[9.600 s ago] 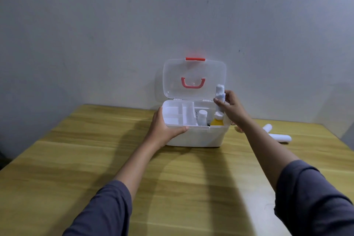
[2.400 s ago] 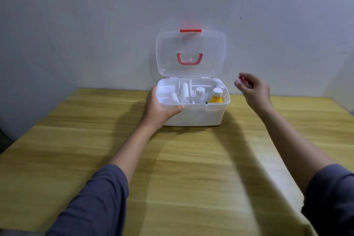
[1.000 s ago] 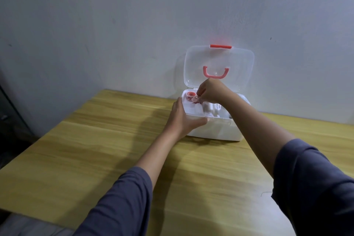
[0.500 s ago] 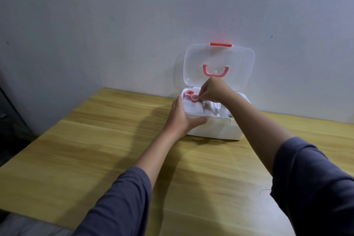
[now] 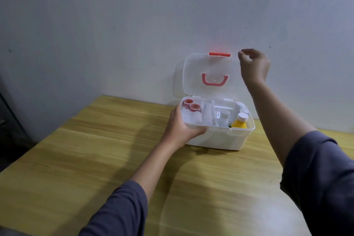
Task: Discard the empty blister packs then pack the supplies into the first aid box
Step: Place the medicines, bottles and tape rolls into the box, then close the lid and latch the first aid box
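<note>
Box (image 5: 214,139) holds two red-capped cups (image 5: 191,105), one yellow bottle (image 5: 239,123).

The first aid box (image 5: 216,137) sits on the table (image 5: 76,159) near the wall (image 5: 95,25), its lid (image 5: 193,74) upright behind. Inside, two tape rolls (image 5: 191,105) lie left, a bottle (image 5: 240,121) right.

Pretty bare room tbh; the wall (image 5: 95,25) behind was plain pale grey-white, with a few small dark specks and a thin crack near the top; the wooden table (image 5: 86,159) was a yellowish, streaky-grained top pushed right up against it; light fell softly from the front, with a brighter patch on the near right part of the wood; something dark stood off the left edge, too dim to make out.
</note>
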`<act>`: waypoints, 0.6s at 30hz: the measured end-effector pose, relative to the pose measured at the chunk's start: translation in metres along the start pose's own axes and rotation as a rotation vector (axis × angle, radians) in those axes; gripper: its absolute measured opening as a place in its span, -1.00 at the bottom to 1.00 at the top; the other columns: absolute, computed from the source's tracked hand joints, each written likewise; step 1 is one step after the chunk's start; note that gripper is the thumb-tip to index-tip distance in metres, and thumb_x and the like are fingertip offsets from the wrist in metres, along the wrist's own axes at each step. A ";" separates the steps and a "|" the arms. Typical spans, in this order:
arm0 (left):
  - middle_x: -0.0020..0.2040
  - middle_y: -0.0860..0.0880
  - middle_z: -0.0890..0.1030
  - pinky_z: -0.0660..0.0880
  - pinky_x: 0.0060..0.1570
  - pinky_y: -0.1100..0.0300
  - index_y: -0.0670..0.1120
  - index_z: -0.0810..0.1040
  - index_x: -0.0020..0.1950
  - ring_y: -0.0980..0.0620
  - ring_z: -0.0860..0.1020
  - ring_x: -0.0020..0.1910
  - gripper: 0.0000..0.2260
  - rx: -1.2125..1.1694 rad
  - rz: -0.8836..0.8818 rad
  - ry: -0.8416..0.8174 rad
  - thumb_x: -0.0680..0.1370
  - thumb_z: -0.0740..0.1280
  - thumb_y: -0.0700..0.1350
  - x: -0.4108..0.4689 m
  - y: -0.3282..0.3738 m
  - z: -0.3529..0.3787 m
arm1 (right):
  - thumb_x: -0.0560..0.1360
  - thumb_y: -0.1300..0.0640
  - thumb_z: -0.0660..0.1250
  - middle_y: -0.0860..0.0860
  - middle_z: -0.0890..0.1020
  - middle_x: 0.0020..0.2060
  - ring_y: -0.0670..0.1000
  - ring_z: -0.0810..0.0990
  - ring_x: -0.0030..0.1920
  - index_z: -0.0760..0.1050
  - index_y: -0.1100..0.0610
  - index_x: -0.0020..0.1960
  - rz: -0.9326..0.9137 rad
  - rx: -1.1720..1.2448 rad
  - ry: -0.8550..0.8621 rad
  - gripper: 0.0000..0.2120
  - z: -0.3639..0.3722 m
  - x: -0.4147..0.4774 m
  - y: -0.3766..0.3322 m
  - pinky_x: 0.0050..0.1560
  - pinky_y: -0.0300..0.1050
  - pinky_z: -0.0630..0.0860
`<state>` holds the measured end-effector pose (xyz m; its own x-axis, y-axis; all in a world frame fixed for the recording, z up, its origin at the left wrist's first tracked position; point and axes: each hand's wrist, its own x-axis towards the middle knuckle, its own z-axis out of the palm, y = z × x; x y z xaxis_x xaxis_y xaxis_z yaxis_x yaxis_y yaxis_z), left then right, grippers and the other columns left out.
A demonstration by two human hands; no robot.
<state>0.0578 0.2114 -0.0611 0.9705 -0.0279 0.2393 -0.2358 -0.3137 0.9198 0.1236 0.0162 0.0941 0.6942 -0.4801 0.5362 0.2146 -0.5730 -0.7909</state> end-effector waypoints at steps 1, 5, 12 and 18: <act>0.30 0.04 0.52 0.50 0.30 0.01 0.06 0.38 0.41 0.06 0.52 0.30 -0.10 0.001 0.003 0.003 0.11 0.57 0.21 0.000 -0.001 0.000 | 0.47 0.04 0.27 0.10 0.65 0.10 0.03 0.57 0.16 0.61 0.15 0.09 0.058 0.036 0.014 -0.71 0.002 0.002 0.003 0.17 -0.17 0.42; 0.31 0.04 0.51 0.49 0.32 -0.02 0.07 0.36 0.42 0.06 0.51 0.32 -0.09 0.013 0.011 -0.011 0.12 0.57 0.23 0.001 -0.001 -0.001 | 0.46 0.07 0.30 0.13 0.69 -0.01 0.01 0.62 -0.02 0.63 0.18 0.05 0.167 0.152 0.069 -0.74 0.005 0.002 0.007 0.08 -0.18 0.48; 0.32 0.02 0.48 0.47 0.33 0.03 0.03 0.37 0.43 0.04 0.48 0.32 -0.07 0.033 0.022 -0.011 0.11 0.54 0.26 -0.003 0.003 -0.002 | 0.41 0.08 0.35 0.05 0.67 -0.06 -0.07 0.59 -0.03 0.65 0.14 -0.02 0.030 0.192 0.030 -0.79 -0.027 -0.030 0.019 -0.02 -0.28 0.46; 0.27 0.03 0.56 0.52 0.28 -0.04 0.04 0.45 0.34 0.02 0.55 0.26 -0.15 -0.027 0.018 0.012 0.10 0.59 0.22 -0.004 0.003 -0.003 | 0.46 0.09 0.38 -0.04 0.58 0.04 -0.06 0.57 0.11 0.61 0.09 0.05 -0.123 0.286 -0.043 -0.81 -0.054 -0.088 0.048 0.13 -0.08 0.53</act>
<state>0.0528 0.2139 -0.0588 0.9654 -0.0219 0.2597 -0.2549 -0.2879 0.9231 0.0353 -0.0051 0.0247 0.6780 -0.3869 0.6250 0.4789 -0.4125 -0.7749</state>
